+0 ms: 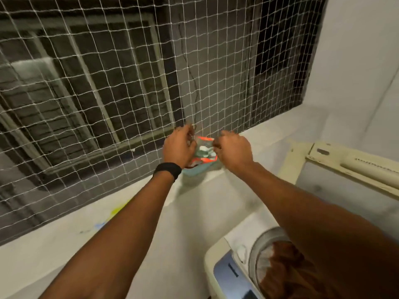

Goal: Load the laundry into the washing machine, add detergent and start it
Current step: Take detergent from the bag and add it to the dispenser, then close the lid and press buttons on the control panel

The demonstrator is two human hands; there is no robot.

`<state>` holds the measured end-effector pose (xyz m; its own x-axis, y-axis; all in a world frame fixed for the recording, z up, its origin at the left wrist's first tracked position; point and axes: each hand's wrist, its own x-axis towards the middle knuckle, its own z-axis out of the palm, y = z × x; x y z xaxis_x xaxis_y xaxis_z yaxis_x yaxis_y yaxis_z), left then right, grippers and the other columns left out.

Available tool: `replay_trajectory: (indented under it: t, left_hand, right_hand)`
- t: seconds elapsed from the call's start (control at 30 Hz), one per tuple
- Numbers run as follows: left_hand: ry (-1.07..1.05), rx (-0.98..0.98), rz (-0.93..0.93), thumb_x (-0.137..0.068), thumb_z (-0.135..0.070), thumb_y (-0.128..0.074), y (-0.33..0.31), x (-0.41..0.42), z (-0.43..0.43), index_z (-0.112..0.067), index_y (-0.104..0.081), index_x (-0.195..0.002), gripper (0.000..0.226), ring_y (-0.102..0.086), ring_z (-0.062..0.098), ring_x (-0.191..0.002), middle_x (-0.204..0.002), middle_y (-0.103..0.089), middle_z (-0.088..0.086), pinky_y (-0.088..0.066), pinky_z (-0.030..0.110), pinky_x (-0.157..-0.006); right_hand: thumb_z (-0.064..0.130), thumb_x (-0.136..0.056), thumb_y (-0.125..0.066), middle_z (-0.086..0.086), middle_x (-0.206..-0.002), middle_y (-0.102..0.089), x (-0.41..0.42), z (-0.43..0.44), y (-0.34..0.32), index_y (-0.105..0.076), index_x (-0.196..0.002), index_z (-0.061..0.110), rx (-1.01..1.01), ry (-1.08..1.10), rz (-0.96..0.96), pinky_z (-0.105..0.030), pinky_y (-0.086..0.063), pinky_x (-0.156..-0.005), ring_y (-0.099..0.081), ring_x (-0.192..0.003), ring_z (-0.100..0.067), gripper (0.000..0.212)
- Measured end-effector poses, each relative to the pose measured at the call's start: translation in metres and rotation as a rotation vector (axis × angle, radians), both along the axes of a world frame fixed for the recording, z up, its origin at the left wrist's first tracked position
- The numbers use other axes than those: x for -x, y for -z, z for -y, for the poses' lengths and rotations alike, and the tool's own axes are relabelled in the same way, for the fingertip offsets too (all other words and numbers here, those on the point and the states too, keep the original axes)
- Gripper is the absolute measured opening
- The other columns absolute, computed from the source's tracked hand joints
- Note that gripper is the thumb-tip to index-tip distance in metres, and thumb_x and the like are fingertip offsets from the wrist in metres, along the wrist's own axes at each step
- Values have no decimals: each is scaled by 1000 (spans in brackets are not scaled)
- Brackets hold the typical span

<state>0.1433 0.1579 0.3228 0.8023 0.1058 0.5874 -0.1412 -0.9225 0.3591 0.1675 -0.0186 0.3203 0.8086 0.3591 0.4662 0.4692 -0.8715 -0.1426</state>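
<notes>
**Asker:** What sits closest to you?

**Me:** The washing machine (218, 262), down at my five o'clock. Brown laundry (287, 268) lies in the drum, so I judge the loading mostly done. Its lid (345, 169) stands raised at three o'clock.

**Asker:** And your hands?

**Me:** Both are stretched out to twelve o'clock. My left hand (179, 147), with the black wristband (168, 169) on that wrist, has a narrow, curled grip pinching the nine o'clock side of the detergent pouch (204, 151). My right hand (235, 151) pinches the three o'clock side the same way. The pouch's base rests on the white ledge (216, 190), and its mouth looks spread between my fingers, though blur hides the exact pinch.

**Asker:** What lies beyond it?

**Me:** The net (108, 83), just behind the pouch, and a dark window past that.

**Asker:** What could go wrong?

**Me:** If I pull the two sides apart unevenly, the pouch may tip and spill detergent onto the ledge rather than into the machine. My knuckles are near the net, so a finger or the pouch's corner could snag as I lift. The carry down to five o'clock is long, too, and an open, tilted mouth would leave a trail on the way.
</notes>
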Motion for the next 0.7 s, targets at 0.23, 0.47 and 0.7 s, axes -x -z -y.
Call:
replay_trajectory:
  t: [0.23, 0.47, 0.7]
  left_hand:
    - [75, 57, -38, -91, -17, -68, -6, -4, -10, -18, -66, -98, 7, -62, 23, -86, -96, -69, 3, -55, 41, -79]
    - [155, 58, -84, -92, -27, -62, -9, -6, -14, -18, -66, -98, 11, -63, 24, -85, -91, -66, -2, -57, 44, -81]
    - [212, 34, 26, -92, -17, -64, -7, -9, 2, -17, -67, -99, 8, -61, 22, -89, -97, -66, 1, -54, 42, -80]
  right_hand:
    - [11, -101, -51, -9, -119, -70, -6, -45, -12, -65, -122, 16, 371, 23, -11, -41, -52, -89, -66, -115, -33, 26]
    - [16, -102, -52, -12, -122, -66, -5, -46, -17, -61, -129, 18, 356, 61, -112, -40, -50, -90, -64, -116, -35, 28]
    - [30, -99, -55, -12, -114, -68, 16, -19, -18, -68, -116, 20, 172, 69, -152, -38, -42, -77, -64, -106, -37, 24]
